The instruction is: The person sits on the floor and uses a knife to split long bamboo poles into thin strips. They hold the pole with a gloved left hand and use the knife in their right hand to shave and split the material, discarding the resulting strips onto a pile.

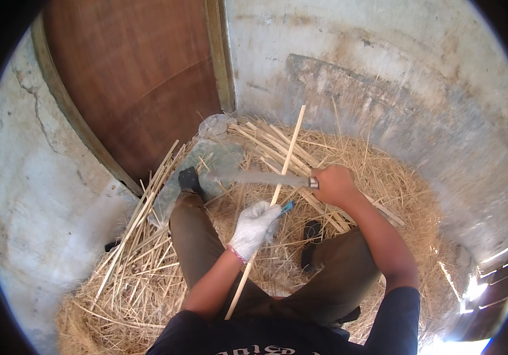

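Observation:
My left hand (253, 225), in a white knitted glove, is closed round a long pale bamboo strip (291, 148). The strip slants from my lap up and away to the right. A small blue piece (288, 207) shows at the gloved fingers; I cannot make out what it is. My bare right hand (335, 184) grips the handle of a long knife (248, 177). Its blade points left and crosses the strip a little beyond my left hand. The blade is blurred, and whether it touches the strip is hard to tell.
Split bamboo strips (272, 145) lie piled beyond my hands, and more strips (141, 231) lie at the left. Shavings (396, 195) cover the ground around my legs. A flat grey stone slab (221, 155) lies by my left foot. A brown door (136, 71) and stained walls (396, 77) enclose the spot.

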### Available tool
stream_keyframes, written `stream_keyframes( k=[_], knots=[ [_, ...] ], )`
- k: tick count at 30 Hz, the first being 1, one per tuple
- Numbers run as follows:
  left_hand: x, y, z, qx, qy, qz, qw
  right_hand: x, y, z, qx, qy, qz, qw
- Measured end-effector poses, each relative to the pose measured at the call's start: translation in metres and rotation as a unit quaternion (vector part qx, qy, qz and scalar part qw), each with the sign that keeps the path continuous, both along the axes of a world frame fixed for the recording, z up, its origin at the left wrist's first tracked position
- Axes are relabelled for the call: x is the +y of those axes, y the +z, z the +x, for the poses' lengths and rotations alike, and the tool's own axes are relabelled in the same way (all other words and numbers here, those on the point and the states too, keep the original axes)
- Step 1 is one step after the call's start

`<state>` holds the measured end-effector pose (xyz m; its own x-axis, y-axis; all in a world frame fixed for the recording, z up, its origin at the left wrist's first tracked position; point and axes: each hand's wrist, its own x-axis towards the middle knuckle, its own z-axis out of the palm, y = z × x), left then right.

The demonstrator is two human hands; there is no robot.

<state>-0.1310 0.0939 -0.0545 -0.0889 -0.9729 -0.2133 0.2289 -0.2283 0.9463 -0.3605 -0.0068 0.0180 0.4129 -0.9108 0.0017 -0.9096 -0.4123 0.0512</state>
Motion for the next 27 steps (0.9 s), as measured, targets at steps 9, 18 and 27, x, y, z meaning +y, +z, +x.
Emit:
stream_keyframes(
  k=[9,18,27],
  knots=[
    [-0.004,0.009,-0.002,-0.001,0.030,-0.002,1.000,-0.025,-0.017,0.005,-0.024,0.009,-0.095,0.995],
    [0.006,0.010,-0.009,-0.011,0.014,-0.003,1.000,-0.054,-0.020,-0.018,-0.045,-0.115,-0.102,0.987],
    [0.030,0.012,-0.022,0.037,-0.055,0.017,0.998,-0.072,-0.006,-0.064,-0.089,-0.280,-0.091,0.952]
  ],
)
